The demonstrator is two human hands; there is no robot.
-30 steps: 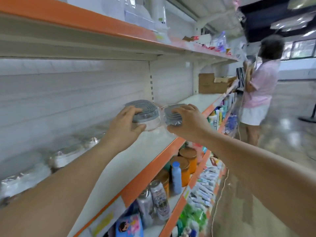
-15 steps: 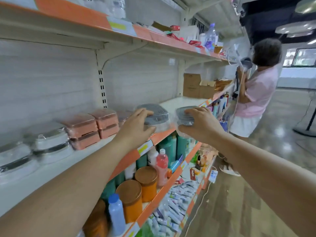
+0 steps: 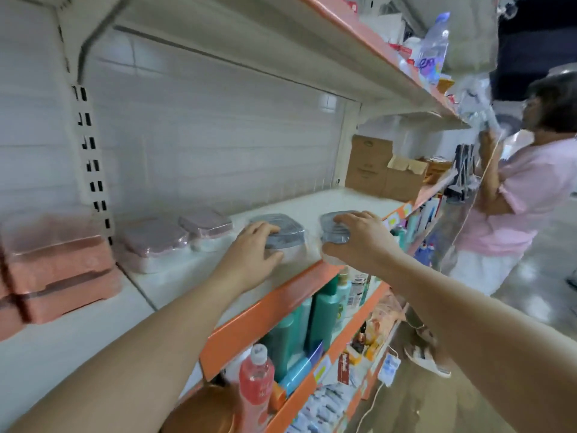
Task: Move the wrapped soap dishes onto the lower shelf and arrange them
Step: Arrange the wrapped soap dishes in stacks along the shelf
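Reaching across a white store shelf (image 3: 327, 201) edged in orange, two bare arms are seen with a grey-lidded wrapped soap dish under each hand. The left hand (image 3: 254, 254) is laid over the left grey dish (image 3: 285, 234), fingers curled over its lid and thumb against its near side, the dish resting on the shelf surface. The right hand (image 3: 359, 239) is curled round the right grey dish (image 3: 332, 228), which is held at the shelf's front edge; whether it is fully set down cannot be told. The two grey dishes are just beside each other. Further left on the same shelf, two pink-lidded wrapped dishes (image 3: 181, 235) are lined up side by side, and stacked salmon-coloured dishes (image 3: 59, 270) are seen at the far left. Green bottles (image 3: 324, 310) and a pink bottle (image 3: 256, 385) are stocked on the shelf below. A cardboard box (image 3: 368, 165) is placed at the shelf's far end, near a person in a pink top (image 3: 524, 195).
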